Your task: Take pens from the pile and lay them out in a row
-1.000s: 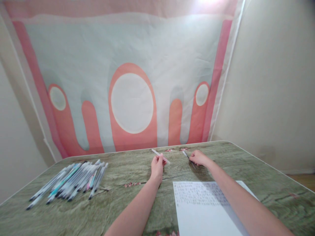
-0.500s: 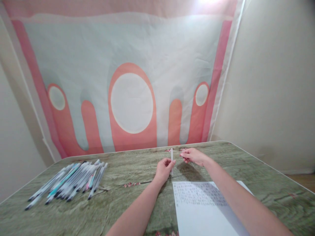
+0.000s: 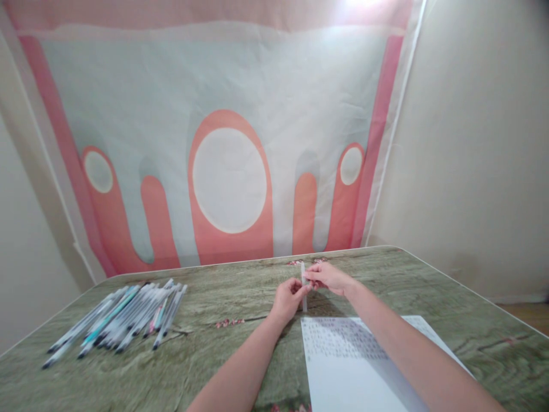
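Note:
A slim whitish pen (image 3: 303, 270) stands nearly upright over the table, past the top edge of the written sheet. Its fine details are too small to make out. My left hand (image 3: 290, 298) grips it around the middle and lower part between thumb and fingers. From the right, my right hand (image 3: 328, 278) meets it near the upper part, with thumb and fingertips pinched on it. The fingers partly cover the pen. Below my right forearm lies a white paper (image 3: 343, 377) with rows of handwriting, partly hidden by the arm.
A pile of pens (image 3: 124, 315), mostly clear with dark ends and a few teal or pink, lies on the left of the wood-patterned table (image 3: 206, 366). Behind the table's far edge hangs a patterned cloth (image 3: 283, 91) in pink, orange and grey.
My right hand has moved left, from apart to touching the pen. The pen and my left hand have shifted slightly right and down.

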The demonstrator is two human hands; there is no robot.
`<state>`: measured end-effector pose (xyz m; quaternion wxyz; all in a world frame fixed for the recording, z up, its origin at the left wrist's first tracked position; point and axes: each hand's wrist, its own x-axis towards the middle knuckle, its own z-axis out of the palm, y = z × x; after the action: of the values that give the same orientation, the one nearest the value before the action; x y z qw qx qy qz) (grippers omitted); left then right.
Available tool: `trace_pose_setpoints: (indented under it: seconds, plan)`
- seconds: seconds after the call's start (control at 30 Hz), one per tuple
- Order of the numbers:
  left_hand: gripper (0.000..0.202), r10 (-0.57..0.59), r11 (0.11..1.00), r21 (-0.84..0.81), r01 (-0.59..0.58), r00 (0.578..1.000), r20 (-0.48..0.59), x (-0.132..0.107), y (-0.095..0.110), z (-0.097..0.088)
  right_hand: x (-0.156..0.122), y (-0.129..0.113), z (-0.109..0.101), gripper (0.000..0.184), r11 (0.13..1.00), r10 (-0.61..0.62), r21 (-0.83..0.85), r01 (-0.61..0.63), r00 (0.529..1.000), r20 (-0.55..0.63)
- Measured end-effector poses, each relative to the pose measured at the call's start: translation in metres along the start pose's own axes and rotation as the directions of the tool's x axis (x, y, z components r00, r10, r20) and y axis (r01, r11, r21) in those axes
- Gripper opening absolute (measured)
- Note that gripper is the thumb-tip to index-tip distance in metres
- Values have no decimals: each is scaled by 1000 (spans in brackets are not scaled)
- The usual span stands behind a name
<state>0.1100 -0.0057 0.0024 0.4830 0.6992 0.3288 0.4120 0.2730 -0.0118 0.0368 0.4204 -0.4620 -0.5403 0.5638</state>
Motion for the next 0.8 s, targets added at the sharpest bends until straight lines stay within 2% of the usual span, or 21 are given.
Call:
trace_pose_setpoints:
  seconds: [0.1,0.2,0.3,0.4,0.5,0.6,0.8]
  plan:
    - [41,-30,998,-53,30,999,15,-1,2,0,-1,-5,-20,26,999,48,11,-48,998,-48]
    - [46,-54,994,-92,56,998,18,-2,2,0,-8,-6,-55,24,990,134,-20,-137,983,-124]
    - [46,-57,993,-101,60,998,25,-2,0,1,-19,-1,-90,21,967,220,-80,-241,953,-210]
    - [45,-47,994,-94,49,999,27,-3,-1,1,-26,8,-110,19,951,254,-103,-291,927,-277]
    - [45,-50,994,-100,53,998,32,-3,-1,1,-23,18,-113,19,935,269,-130,-330,898,-349]
    - [46,-58,993,-104,62,997,43,-4,0,0,-13,29,-107,22,915,258,-174,-365,858,-444]
    - [46,-60,994,-92,65,997,52,-3,0,0,10,47,-95,22,853,136,-330,-404,783,-607]
